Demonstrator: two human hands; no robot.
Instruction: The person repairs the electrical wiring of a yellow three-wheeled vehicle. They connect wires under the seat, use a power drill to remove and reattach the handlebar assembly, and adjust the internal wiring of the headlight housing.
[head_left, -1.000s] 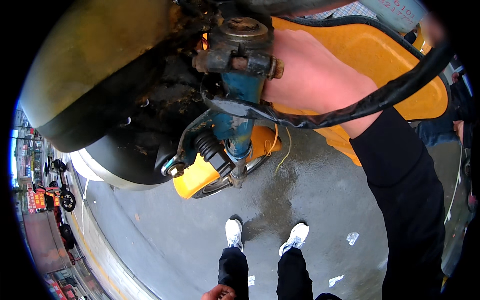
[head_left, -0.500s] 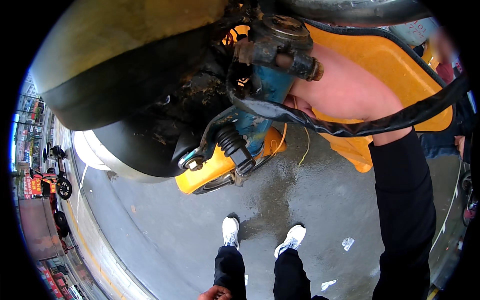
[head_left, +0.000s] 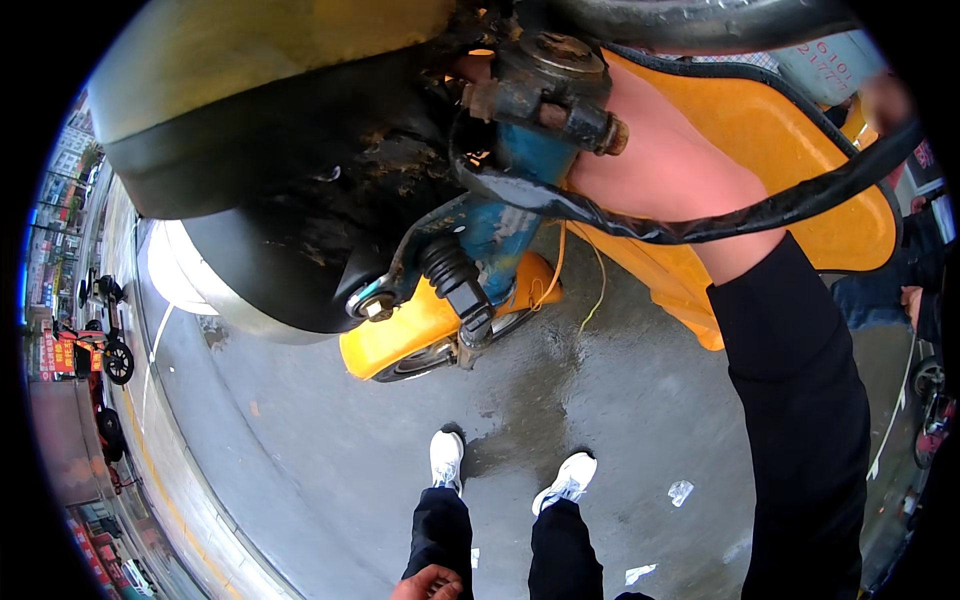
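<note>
My right hand (head_left: 660,150) reaches in behind the blue steering column (head_left: 490,245) of a yellow vehicle, under a sheathed black cable (head_left: 650,225). Its fingers are mostly hidden by the column and the rusty clamp (head_left: 555,85) with its bolt, so I cannot make out what they touch. A black rubber-booted part (head_left: 452,275) sits beside the column, above the yellow front fender (head_left: 400,335). Thin loose wires (head_left: 603,285) hang below my wrist. Low in the view, my left hand (head_left: 430,582) rests by my thigh, its fingers curled with nothing visible in them.
A large dark housing with a yellowish top (head_left: 260,90) fills the upper left. On the right is a yellow body panel (head_left: 800,150), with another person's hand (head_left: 912,300) beyond it. Wet pavement (head_left: 330,430) lies below, and a parked scooter (head_left: 110,340) stands far left.
My right hand and forearm have shifted slightly left and farther in behind the column. The whole view has moved a little. My left hand stays low by my thigh.
</note>
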